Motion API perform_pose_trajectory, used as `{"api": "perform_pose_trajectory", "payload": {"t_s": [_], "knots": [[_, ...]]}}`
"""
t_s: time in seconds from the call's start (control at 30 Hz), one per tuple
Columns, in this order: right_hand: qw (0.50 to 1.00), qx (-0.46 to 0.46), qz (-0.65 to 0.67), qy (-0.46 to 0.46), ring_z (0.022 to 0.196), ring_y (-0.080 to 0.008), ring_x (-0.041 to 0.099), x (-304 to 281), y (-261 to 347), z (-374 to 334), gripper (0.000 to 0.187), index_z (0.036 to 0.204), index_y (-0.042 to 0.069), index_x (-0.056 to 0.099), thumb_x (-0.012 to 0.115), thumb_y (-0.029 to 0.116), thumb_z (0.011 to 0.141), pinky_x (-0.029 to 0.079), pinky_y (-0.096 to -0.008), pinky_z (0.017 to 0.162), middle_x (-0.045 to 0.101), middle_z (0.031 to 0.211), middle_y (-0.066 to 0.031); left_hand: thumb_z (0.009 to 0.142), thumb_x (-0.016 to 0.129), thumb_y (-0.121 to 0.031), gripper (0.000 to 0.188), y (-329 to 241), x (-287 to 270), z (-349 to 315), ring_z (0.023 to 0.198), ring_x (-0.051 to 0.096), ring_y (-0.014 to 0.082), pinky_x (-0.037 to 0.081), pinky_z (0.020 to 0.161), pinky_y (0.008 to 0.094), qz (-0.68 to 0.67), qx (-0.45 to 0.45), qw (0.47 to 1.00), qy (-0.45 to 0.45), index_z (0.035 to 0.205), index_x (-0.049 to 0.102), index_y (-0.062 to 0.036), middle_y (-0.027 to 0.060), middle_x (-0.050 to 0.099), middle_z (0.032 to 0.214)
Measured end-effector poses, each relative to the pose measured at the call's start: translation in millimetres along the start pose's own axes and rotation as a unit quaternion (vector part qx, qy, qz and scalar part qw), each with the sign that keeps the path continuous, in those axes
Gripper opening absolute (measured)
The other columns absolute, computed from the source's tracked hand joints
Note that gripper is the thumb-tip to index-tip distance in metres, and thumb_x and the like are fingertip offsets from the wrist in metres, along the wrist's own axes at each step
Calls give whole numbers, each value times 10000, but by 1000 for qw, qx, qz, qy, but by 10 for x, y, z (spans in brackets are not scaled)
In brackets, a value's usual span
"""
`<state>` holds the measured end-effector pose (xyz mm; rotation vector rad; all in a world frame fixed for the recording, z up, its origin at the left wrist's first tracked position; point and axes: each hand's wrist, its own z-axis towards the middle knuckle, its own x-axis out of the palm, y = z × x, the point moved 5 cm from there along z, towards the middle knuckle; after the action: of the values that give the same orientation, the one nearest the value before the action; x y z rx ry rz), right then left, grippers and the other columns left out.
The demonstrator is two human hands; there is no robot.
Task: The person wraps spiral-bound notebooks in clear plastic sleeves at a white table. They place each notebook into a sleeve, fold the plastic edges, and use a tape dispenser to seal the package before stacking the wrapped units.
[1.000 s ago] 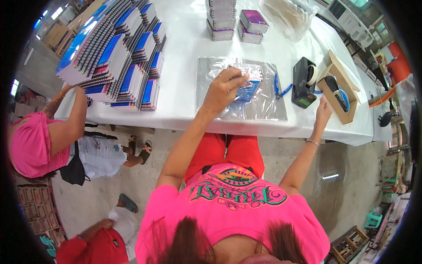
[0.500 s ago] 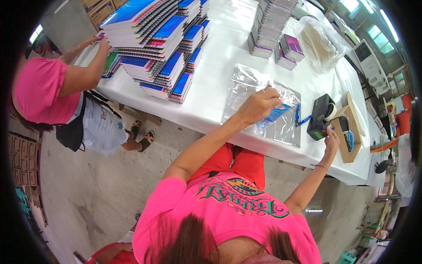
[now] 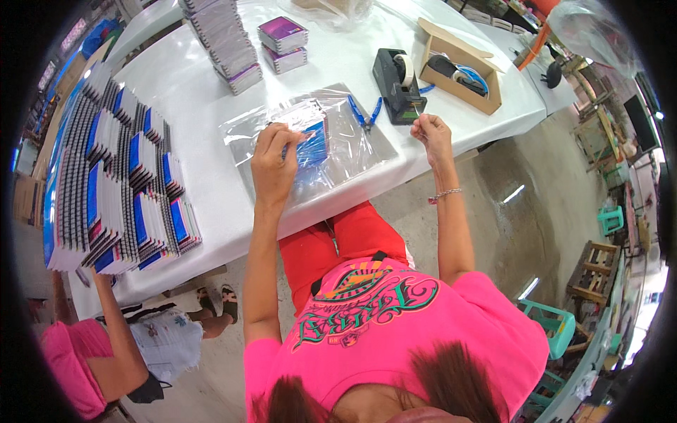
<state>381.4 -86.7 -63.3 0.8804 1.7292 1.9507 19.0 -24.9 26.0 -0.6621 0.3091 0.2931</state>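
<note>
Near the front edge of the table [image 3: 166, 88], a glossy, film-covered blue notebook [image 3: 314, 146] is pinched at its left by the left grip [image 3: 273, 161]; the right grip [image 3: 433, 137] is clenched.

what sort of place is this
Probably a workshop or packing area for stationery: many spiral-bound notebooks stand in stacks on a white-covered table, a black tape dispenser sits farther along it, and a co-worker is at the left.
</note>
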Motion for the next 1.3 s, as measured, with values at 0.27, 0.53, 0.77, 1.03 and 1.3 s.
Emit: {"api": "perform_pose_trajectory", "payload": {"t_s": [0.27,0.53,0.77,1.03,1.3], "knots": [[983,15,-182,29,614,-84,562,218,163,-308,182,934,12,631,648,192,914,471,-228,555,653,785,-49,742,680,55,166,-44,46,-26,929,633,250,519,750,360,32,72,997,-21,849,657,-69,72,604,905],[962,68,7,263,570,-49,497,1873,473,-1146,244,881,44,620,688,278,905,417,-189,542,626,735,-19,728,670,82,200,3,53,-82,965,637,252,537,765,373,36,78,996,-38,859,661,-68,68,598,889],[978,-7,-45,205,471,-48,509,2084,445,-1164,251,769,15,607,717,219,867,381,-193,415,638,640,-42,738,668,89,197,-3,44,-91,964,643,257,537,769,368,42,91,994,-44,875,673,-53,72,615,892],[983,-32,-79,162,494,-73,564,2053,408,-1188,231,745,-2,614,711,178,854,422,-222,418,643,617,-63,733,674,78,204,8,54,-127,938,646,272,537,771,365,9,99,992,-84,889,669,-52,91,621,887],[979,-146,-108,92,523,-129,603,2045,206,-1155,349,739,-4,637,721,323,827,472,-295,503,645,621,-94,866,520,-171,480,38,123,101,1358,367,314,138,1141,564,190,49,966,166,1345,553,-181,116,476,1411]]}}
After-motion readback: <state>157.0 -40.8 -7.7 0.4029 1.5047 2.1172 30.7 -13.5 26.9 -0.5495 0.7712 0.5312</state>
